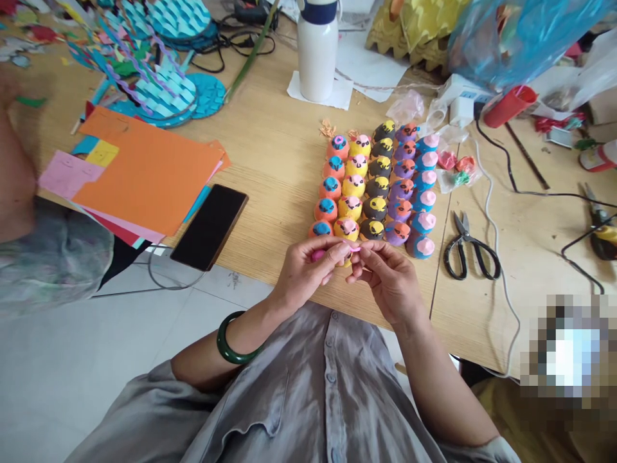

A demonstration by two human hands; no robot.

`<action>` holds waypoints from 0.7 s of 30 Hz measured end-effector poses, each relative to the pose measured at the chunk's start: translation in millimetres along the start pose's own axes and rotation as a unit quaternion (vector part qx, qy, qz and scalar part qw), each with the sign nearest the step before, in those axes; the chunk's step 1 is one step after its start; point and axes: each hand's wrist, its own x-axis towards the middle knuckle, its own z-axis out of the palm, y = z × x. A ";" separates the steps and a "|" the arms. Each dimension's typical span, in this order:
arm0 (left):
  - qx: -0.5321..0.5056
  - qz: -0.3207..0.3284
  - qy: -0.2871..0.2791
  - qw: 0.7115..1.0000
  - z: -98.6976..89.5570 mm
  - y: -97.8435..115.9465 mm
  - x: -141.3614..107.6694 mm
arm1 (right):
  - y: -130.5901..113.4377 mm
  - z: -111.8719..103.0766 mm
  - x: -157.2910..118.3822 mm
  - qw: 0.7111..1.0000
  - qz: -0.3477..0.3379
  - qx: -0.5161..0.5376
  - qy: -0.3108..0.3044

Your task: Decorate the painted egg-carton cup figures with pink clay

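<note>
My left hand (306,273) is closed round a lump of pink modelling clay (317,255), its thumb and forefinger pinching a thin end. That pink strip reaches across to my right hand (390,280), whose thumb and forefinger also pinch it. Just beyond my fingers stand columns of small painted, egg-shaped figures: orange ones with blue tops (330,188), yellow with pink (357,165), black with yellow (378,186), purple with orange (402,190) and blue with pink (427,200). A pink ring (340,139) lies on the farthest orange figure's blue top. My hands partly hide the nearest yellow figure.
Black-handled scissors (466,247) lie right of the figures. Left are a phone (209,226) and orange paper sheets (149,170). A white bottle (317,54) stands behind, with a power strip (461,90) and cables to its right. Another person's arm (17,167) is at far left.
</note>
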 end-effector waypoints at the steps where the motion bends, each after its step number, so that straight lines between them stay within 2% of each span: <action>1: -0.004 -0.003 -0.005 1.000 0.1 0.7 -0.3 | -0.4 0.5 -0.3 1.000 -0.014 -0.009 0.012; 5: 0.006 -0.017 -0.005 1.000 1.5 4.2 -1.5 | -2.7 4.9 -3.0 0.991 -0.084 -0.081 0.058; 9: 0.063 -0.010 0.003 0.998 2.9 7.0 -3.3 | -3.8 8.4 -6.9 0.961 -0.174 -0.199 0.080; 15: 0.135 0.038 0.031 0.990 2.8 7.8 -5.0 | -2.7 5.7 -8.8 0.883 -0.295 -0.360 0.065; 18: 0.189 0.084 0.041 0.977 2.8 7.8 -4.6 | -3.7 5.6 -6.7 0.829 -0.356 -0.426 0.070; 21: 0.223 0.101 0.022 0.969 2.8 8.3 -4.4 | -4.7 6.2 -3.8 0.774 -0.401 -0.487 0.067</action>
